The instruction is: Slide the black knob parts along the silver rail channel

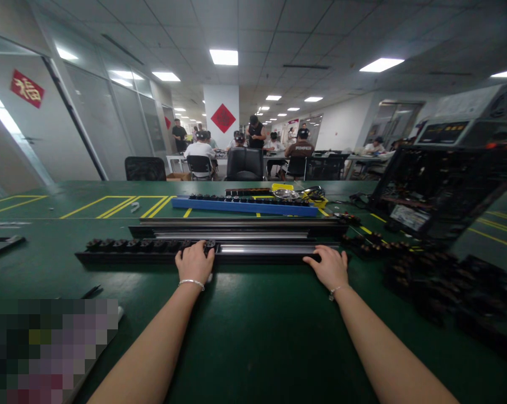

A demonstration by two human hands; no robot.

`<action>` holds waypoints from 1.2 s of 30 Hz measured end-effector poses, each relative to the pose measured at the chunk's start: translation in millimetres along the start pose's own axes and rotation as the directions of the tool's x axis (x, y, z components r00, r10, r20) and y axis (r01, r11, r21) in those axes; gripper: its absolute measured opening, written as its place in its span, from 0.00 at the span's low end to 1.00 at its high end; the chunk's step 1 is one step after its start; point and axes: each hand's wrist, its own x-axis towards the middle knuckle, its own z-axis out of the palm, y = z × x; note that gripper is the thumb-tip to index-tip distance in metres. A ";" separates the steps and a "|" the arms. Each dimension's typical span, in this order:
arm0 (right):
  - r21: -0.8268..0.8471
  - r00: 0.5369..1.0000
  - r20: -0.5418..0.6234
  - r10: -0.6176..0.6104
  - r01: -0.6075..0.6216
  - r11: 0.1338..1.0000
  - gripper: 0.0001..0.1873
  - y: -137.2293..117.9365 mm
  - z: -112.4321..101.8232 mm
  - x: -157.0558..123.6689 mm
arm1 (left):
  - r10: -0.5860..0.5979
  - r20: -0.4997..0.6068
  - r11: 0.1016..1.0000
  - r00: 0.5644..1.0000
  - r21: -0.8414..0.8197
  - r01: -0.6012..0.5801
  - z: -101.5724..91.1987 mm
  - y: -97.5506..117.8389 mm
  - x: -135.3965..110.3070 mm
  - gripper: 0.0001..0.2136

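Note:
A long black tray (152, 259) lies crosswise on the table in front of me. Black round wheel-like parts (119, 245) stand in a row along its left half, and a shiny metal strip (262, 248) shows in its right half. My left hand (195, 262) is closed over the tray near its middle, at the right end of the row, fingers on top and thumb in front. At the tray's right end, my right hand (331, 266) grips it, fingertips over the top and thumb on the near side. Its far fingertips are partly hidden.
Behind lie more black trays (240, 223) and a blue tray (245, 207) of dark parts. Dark parts (442, 280) are heaped at right, before an open black computer case (430, 196). A blurred-out object (55, 348) lies near left. Several people sit beyond.

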 end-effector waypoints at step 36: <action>-0.058 0.997 0.076 0.009 -0.005 0.998 0.24 -8.8 -7.4 -0.1 | 0.042 0.035 0.997 0.999 -0.069 -0.039 8.1 -8.5 3.1 0.18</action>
